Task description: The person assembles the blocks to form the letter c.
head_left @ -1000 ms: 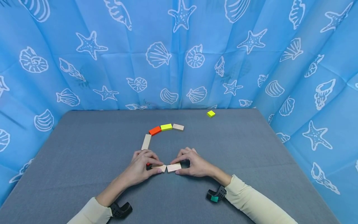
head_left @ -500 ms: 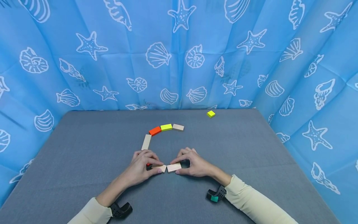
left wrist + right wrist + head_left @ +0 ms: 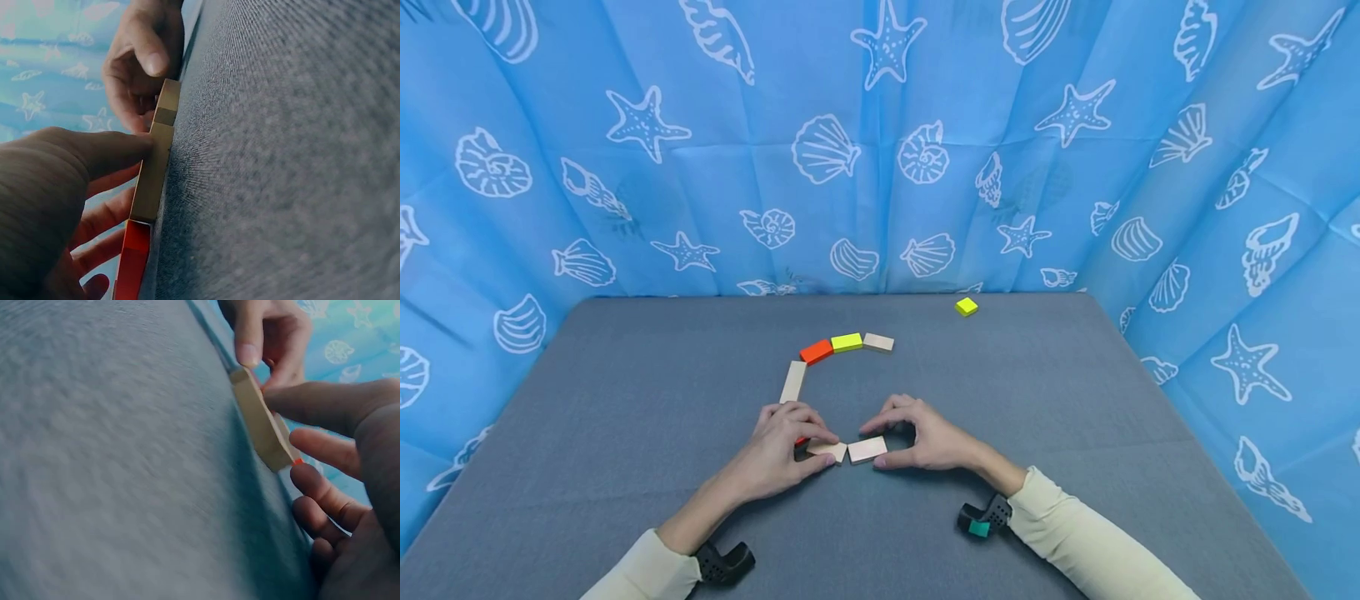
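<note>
My left hand [image 3: 778,446] pinches a plain wooden block [image 3: 829,451] lying flat, thumb on the near side and index finger on the far side. End to end with it, at a slight angle, lies a second plain wooden block [image 3: 867,450]. My right hand [image 3: 928,437] is loosely spread around that second block, the thumb close by its right corner. In the left wrist view the right thumb [image 3: 153,62] stands apart from the wood. A red block [image 3: 131,259] adjoins the left-hand block and is mostly hidden under the left hand in the head view.
The row curves on past my left hand: a pale block [image 3: 793,382], an orange-red block [image 3: 816,352], a yellow block [image 3: 847,342] and another pale block [image 3: 878,342]. A lone yellow block [image 3: 966,307] lies by the back edge of the grey table [image 3: 1037,375], before a blue curtain [image 3: 880,183].
My right hand has loosened from the wooden block and shifted slightly right, its fingers and thumb parting. The left hand and the blocks look the same.
</note>
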Demonstrator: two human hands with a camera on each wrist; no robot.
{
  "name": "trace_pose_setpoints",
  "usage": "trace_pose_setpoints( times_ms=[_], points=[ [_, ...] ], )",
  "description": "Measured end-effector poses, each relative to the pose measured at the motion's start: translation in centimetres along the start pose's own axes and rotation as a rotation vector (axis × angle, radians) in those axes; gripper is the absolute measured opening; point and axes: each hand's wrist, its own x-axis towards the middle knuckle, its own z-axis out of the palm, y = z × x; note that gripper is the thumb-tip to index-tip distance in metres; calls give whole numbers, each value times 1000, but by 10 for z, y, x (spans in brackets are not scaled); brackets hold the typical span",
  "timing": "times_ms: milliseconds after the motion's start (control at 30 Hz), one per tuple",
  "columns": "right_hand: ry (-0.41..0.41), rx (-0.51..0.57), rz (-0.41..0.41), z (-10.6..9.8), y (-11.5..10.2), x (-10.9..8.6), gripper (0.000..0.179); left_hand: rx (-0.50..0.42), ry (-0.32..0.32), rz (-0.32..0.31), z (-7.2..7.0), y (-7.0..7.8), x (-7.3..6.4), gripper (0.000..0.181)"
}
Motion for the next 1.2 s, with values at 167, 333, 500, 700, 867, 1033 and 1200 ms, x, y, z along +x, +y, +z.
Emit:
trace_pose_setpoints(
  times_ms=[167, 333, 500, 700, 867, 1033, 1200],
  points=[
    [56, 73, -16, -13, 7, -5, 38, -4, -13, -10, -2, 3, 0, 23],
    [196, 30, 53, -38, 13, -10, 29, -33, 11, 3, -3, 12, 1, 31],
    [395, -30, 174, -72, 37, -13, 24, -51, 22, 22, 5, 25, 6, 34],
    [601, -147, 356, -104, 68, -10, 37, 6, 27, 57, 23, 37, 17, 36],
    [653, -158, 491, -117, 87, 1, 57, 68, 14, 44, 31, 42, 24, 34],
    [663, -181, 557, -126, 100, 16, 71, 75, -5, 14, 32, 42, 27, 29],
    [580, -281, 571, -134, 107, 31, 67, 59, 2, 2, 33, 41, 27, 27]
  ],
)
